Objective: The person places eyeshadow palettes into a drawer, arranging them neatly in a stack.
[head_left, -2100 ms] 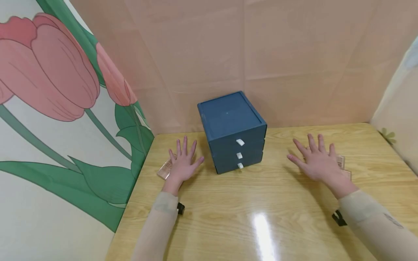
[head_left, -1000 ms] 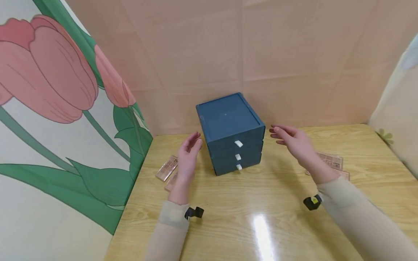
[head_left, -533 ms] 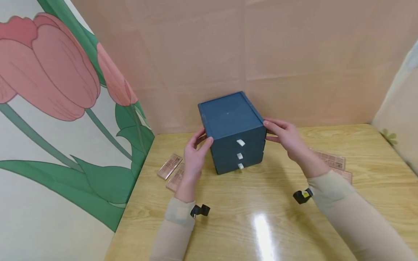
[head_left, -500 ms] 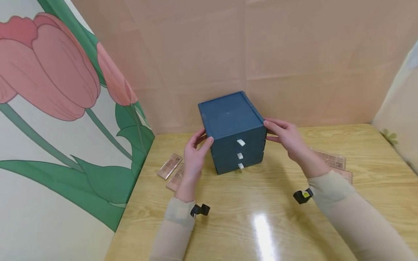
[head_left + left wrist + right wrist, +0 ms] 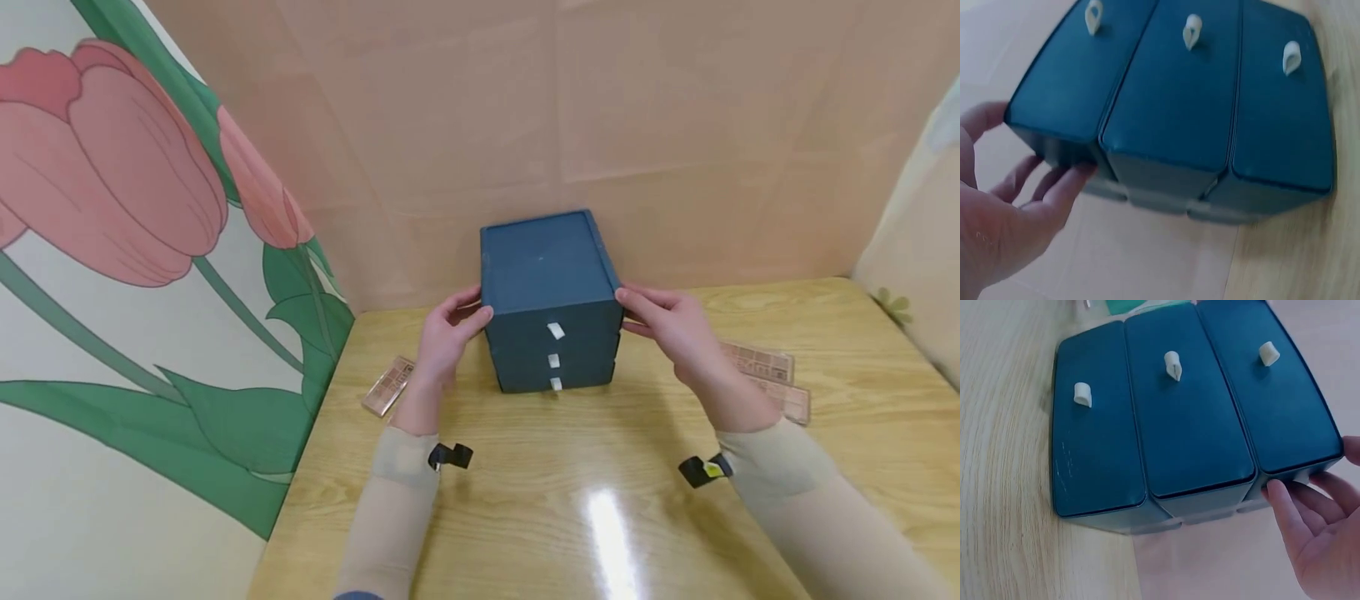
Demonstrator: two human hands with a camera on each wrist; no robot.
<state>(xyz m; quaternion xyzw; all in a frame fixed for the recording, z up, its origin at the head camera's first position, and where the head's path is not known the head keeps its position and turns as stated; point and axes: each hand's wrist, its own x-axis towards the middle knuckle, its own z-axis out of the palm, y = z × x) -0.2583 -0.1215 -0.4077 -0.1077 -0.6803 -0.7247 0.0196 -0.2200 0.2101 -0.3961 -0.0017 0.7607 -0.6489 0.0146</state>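
Note:
A dark blue three-drawer storage box (image 5: 551, 262) with small white pull tabs (image 5: 555, 331) stands on the table by the back wall, all drawers closed. My left hand (image 5: 448, 333) holds its upper left side, thumb at the front edge and the other fingers along the side. On the opposite side, my right hand (image 5: 675, 333) grips the upper right corner likewise. In the left wrist view the fingers (image 5: 1063, 187) touch the top drawer section's side. The right wrist view shows the fingers (image 5: 1288, 515) against the other side.
A flat pinkish palette (image 5: 387, 386) lies left of the box, partly behind my left wrist. Two similar palettes, the farther one (image 5: 761, 362) and the nearer one (image 5: 787, 402), lie to the right, partly covered by my right arm. A tulip-patterned sheet (image 5: 135, 275) borders the left table edge.
Both hands came in from open, spread poses and took hold of the box's sides. Since half a second ago the box has turned, its front now facing me more squarely, and shifted slightly right.

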